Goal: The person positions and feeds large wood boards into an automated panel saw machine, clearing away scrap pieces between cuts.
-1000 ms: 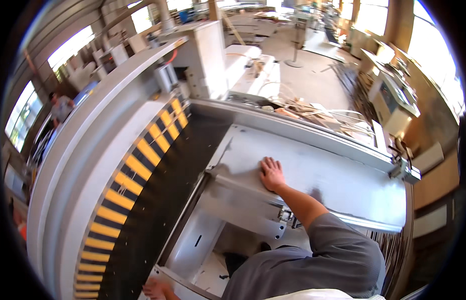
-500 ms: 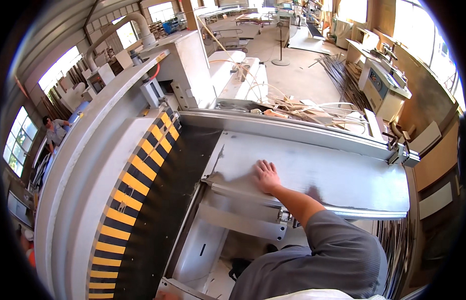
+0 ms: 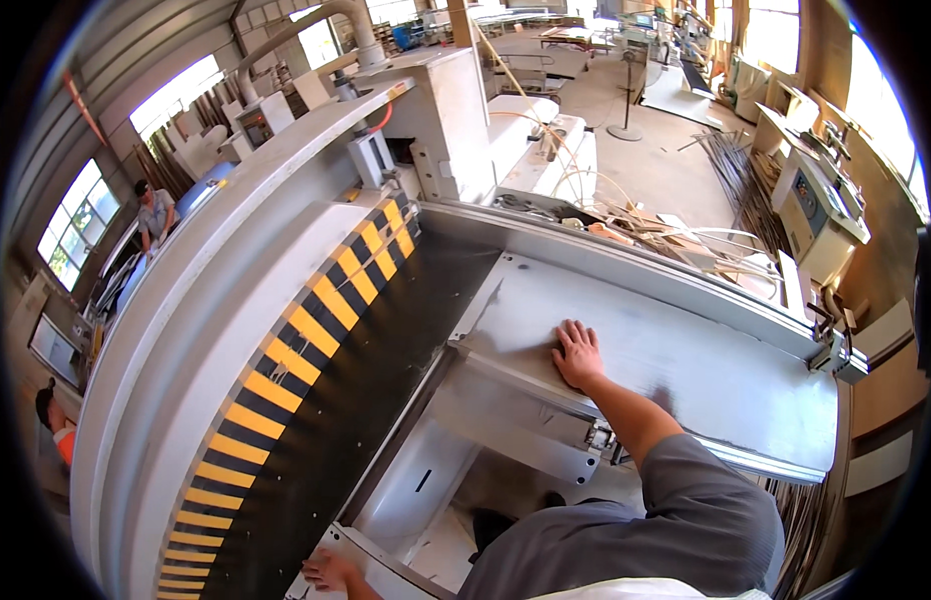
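My right hand (image 3: pixel 580 357) lies palm down, fingers spread, on the bare silver metal table (image 3: pixel 686 350) of a large machine. Nothing is in it. At the lower left, my left hand (image 3: pixel 331 570) rests at the corner of a nearer metal table (image 3: pixel 386 572), its fingers stretched out over the edge beside the black bed (image 3: pixel 356 400). It appears to hold nothing. Along the far side of that bed runs a beam guard with yellow and black stripes (image 3: pixel 296 340).
A metal fence (image 3: pixel 626 265) with a clamp (image 3: pixel 836 345) borders the table's far side. Wood offcuts (image 3: pixel 676 240) lie beyond it. Between the two tables is a gap where my legs stand. One person (image 3: pixel 154 215) is at the left, another (image 3: pixel 58 425) below.
The view has turned, so the machine sits further right in the picture. My left hand has come more fully into sight. My right hand stays flat on the table.
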Available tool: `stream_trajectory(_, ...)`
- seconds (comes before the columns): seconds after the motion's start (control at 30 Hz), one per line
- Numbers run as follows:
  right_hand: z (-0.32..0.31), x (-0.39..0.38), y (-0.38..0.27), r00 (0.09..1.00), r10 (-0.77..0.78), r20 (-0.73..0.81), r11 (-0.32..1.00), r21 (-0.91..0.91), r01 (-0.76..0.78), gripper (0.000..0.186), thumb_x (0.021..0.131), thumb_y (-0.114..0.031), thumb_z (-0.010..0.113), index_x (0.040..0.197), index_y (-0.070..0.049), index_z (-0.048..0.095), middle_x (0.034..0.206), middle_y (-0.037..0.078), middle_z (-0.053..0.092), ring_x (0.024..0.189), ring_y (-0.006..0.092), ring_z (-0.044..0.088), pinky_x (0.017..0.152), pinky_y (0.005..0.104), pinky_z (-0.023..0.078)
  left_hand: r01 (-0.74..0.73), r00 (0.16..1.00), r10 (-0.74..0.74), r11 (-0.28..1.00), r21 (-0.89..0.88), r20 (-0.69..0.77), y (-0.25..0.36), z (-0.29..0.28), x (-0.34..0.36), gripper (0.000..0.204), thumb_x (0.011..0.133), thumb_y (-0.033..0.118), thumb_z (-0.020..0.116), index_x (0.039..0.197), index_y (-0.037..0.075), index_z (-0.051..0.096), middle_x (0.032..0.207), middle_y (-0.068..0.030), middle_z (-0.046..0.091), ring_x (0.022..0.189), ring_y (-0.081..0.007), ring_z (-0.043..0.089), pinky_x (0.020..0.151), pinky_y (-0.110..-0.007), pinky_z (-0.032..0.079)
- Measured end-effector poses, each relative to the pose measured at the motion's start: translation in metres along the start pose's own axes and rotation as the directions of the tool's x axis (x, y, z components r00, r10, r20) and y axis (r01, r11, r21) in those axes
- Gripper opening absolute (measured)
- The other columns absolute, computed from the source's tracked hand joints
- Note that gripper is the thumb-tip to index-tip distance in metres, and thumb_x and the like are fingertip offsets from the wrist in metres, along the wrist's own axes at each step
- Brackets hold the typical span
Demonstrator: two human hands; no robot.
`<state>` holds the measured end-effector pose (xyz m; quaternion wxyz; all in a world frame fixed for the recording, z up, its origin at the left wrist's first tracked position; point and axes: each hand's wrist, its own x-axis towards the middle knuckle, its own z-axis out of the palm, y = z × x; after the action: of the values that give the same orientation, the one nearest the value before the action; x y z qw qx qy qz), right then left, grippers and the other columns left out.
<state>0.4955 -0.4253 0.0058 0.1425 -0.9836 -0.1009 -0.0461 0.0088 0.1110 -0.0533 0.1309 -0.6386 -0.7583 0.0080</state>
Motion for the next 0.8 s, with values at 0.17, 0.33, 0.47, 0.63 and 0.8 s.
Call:
stream_trajectory(0.17, -0.001, 0.003, -0.015, 0.999, -0.007, 0.036, 1.0, 0.025, 0.006, 0.062, 0.105, -0.04, 0.051, 0.159, -0.01, 0.045, 0.172, 0.014, 0.033, 0.162, 0.0313, 0.023, 0.133, 0.0489, 0.013, 0.046, 0.997, -0.041, 0.996, -0.072, 0.063, -0.012, -0.015, -0.001, 0.079, 0.105, 0.066, 0.036, 0.163, 0.012, 0.039, 0.169, -0.0144, 0.038, 0.157, -0.0353, 0.03, 0.122, -0.062, 0.026)
stream_trajectory(0.33, 0.003, 0.006, -0.012, 1.0, -0.005, 0.023, 0.999, 0.047, 0.004, 0.061, 0.104, -0.038, 0.055, 0.159, -0.011, 0.046, 0.172, 0.014, 0.033, 0.161, 0.0322, 0.023, 0.133, 0.0493, 0.014, 0.017, 0.997, -0.007, 0.992, -0.128, 0.08, -0.012, -0.029, -0.004, 0.078, 0.104, 0.063, 0.039, 0.162, 0.01, 0.039, 0.168, -0.0162, 0.039, 0.155, -0.0371, 0.034, 0.123, -0.061, 0.027)
stream_trajectory(0.47, 0.009, 0.006, -0.003, 1.0, -0.013, -0.011, 1.0, 0.02, 0.013, 0.06, 0.103, -0.037, 0.058, 0.157, -0.011, 0.048, 0.17, 0.015, 0.036, 0.161, 0.0334, 0.025, 0.132, 0.0497, 0.015, 0.037, 0.997, -0.02, 0.975, -0.221, 0.08, -0.009, -0.023, -0.004, 0.078, 0.104, 0.06, 0.041, 0.162, 0.008, 0.039, 0.169, -0.0188, 0.035, 0.157, -0.0387, 0.03, 0.126, -0.061, 0.024)
stream_trajectory(0.63, 0.012, 0.005, -0.01, 0.999, -0.028, 0.034, 0.999, 0.019, 0.027, 0.06, 0.102, -0.034, 0.059, 0.157, -0.012, 0.048, 0.17, 0.013, 0.036, 0.161, 0.0319, 0.024, 0.132, 0.0501, 0.016, 0.042, 0.994, -0.011, 0.956, -0.291, 0.108, -0.019, -0.02, -0.004, 0.08, 0.103, 0.059, 0.043, 0.164, 0.006, 0.036, 0.173, -0.0202, 0.029, 0.16, -0.0395, 0.024, 0.128, -0.06, 0.018)
stream_trajectory(0.8, 0.008, 0.004, -0.007, 0.999, -0.022, 0.035, 1.0, 0.014, 0.022, 0.06, 0.102, -0.034, 0.058, 0.157, -0.012, 0.048, 0.17, 0.014, 0.036, 0.161, 0.0321, 0.024, 0.132, 0.0502, 0.015, 0.02, 0.996, 0.012, 0.94, -0.341, 0.089, -0.013, -0.032, -0.009, 0.079, 0.104, 0.057, 0.044, 0.164, 0.007, 0.035, 0.173, -0.0191, 0.029, 0.161, -0.0392, 0.023, 0.129, -0.059, 0.015)
